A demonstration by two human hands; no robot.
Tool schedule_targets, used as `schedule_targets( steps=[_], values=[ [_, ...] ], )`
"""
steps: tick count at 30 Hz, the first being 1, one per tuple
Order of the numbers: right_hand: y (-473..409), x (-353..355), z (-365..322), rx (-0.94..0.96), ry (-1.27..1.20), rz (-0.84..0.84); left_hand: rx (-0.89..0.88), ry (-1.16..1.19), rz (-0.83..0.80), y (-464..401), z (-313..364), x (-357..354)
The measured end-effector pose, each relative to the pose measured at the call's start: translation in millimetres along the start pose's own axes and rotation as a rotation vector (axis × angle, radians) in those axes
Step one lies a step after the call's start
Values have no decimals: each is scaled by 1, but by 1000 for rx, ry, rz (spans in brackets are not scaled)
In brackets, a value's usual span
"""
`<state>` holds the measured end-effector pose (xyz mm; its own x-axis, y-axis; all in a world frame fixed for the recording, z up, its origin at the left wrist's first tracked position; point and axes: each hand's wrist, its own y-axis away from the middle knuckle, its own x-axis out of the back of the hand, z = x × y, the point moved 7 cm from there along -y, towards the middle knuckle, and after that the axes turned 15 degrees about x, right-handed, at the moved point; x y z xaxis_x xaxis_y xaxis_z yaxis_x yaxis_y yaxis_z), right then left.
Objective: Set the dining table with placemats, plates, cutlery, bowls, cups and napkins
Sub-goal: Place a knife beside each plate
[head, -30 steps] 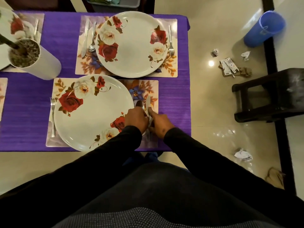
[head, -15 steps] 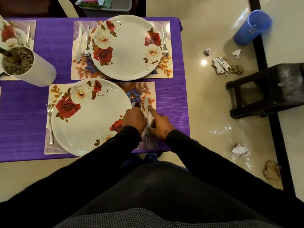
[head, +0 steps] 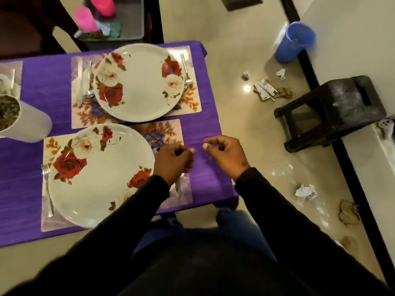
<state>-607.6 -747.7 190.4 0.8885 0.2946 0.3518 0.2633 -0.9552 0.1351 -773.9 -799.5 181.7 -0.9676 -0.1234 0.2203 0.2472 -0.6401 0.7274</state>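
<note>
Two rose-patterned plates sit on floral placemats on the purple tablecloth (head: 205, 124). The near plate (head: 96, 178) has a fork (head: 48, 189) on its left. At its right, on the near placemat (head: 164, 131), a cutlery handle (head: 178, 189) shows below my left hand (head: 174, 163); the rest of it is hidden. My right hand (head: 224, 154) hovers over the bare cloth beside that mat. Both hands have loosely curled fingers and hold nothing. The far plate (head: 139, 82) has a knife (head: 80, 86) and spoon (head: 89, 90) on one side and a fork (head: 185, 71) on the other.
A white cup (head: 27, 127) with dark contents stands at the left. Behind the table a grey bin (head: 132, 28) holds pink cups (head: 85, 19) and cloths. On the floor to the right are a blue cup (head: 295, 41), a black stool (head: 333, 110) and crumpled paper (head: 305, 191).
Both hands have let go of the cutlery right of the near plate and lifted apart; my right hand moved right, off the placemat. The view tilted up toward the bin.
</note>
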Motion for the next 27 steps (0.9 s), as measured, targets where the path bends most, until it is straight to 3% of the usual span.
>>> schedule_targets(
  steps=[5,15,20,27],
  values=[
    [-14,77,-4,-21,-104,7,-76,99,-27,15,51,-64],
    [-46,249,32,-71,-9,-32,14,228,-122,5,104,-228],
    [-69,275,40,-83,-57,-28,-4,216,-120,-4,133,-250],
    [-131,273,37,-69,-143,-178,66,314,-64,-41,163,-249]
  ],
)
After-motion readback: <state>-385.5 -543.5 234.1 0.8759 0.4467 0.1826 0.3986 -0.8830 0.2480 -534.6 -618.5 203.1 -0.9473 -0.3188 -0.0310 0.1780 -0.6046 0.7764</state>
